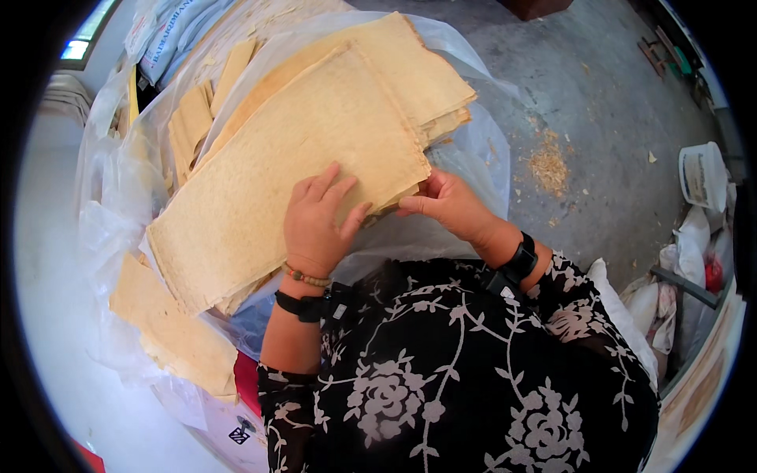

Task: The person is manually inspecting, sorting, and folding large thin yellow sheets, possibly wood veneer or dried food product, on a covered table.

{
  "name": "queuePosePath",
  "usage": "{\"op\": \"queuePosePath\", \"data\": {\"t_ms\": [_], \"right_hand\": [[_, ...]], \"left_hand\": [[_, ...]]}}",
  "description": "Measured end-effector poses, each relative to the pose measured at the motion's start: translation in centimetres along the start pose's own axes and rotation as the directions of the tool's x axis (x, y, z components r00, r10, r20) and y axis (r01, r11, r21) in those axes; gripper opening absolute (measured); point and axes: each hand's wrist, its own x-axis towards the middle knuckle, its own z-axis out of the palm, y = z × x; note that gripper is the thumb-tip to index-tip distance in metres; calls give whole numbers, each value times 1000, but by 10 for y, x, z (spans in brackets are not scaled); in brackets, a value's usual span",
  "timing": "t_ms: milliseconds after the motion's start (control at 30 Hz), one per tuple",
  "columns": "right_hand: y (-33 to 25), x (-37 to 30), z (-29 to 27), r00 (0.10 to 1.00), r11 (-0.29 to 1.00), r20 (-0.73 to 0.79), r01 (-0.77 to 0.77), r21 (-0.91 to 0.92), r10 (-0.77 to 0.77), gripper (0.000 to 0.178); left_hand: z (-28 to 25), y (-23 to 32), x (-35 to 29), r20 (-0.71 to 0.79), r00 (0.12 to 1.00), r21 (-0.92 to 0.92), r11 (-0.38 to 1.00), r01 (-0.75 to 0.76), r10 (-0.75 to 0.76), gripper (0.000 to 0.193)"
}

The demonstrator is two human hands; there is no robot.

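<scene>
A stack of thin, pale-yellow, roughly rectangular dried sheets (307, 118) lies slantwise before me, its edges rough and uneven. My left hand (315, 221) rests on the top sheet near its front edge, fingers spread and palm down. At the right corner of the stack, my right hand (449, 206) pinches sheet edges between thumb and fingers; how many layers it grips is hidden. More sheets (426, 67) of the same kind stick out from under the far right side. A loose torn piece (169, 327) sits at the lower left.
Clear plastic sheeting (118, 229) lies under and around the stack. Broken strips (189, 122) are beyond it on the left, near white bags (177, 39). Yellow crumbs (550, 163) are scattered over the grey floor (607, 102). A white bucket (700, 177) stands at the right above several sacks.
</scene>
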Motion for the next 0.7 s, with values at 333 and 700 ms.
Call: {"op": "queuePosePath", "data": {"t_ms": [333,700], "right_hand": [[-21,-3,17,992,993,-85,-85,85,92,35],[-10,2,9,998,997,-63,-7,-70,2,34]], "left_hand": [[4,17,16,-65,997,-145,988,-54,45,31],[12,29,38,5,998,-276,959,64,-65,18]]}}
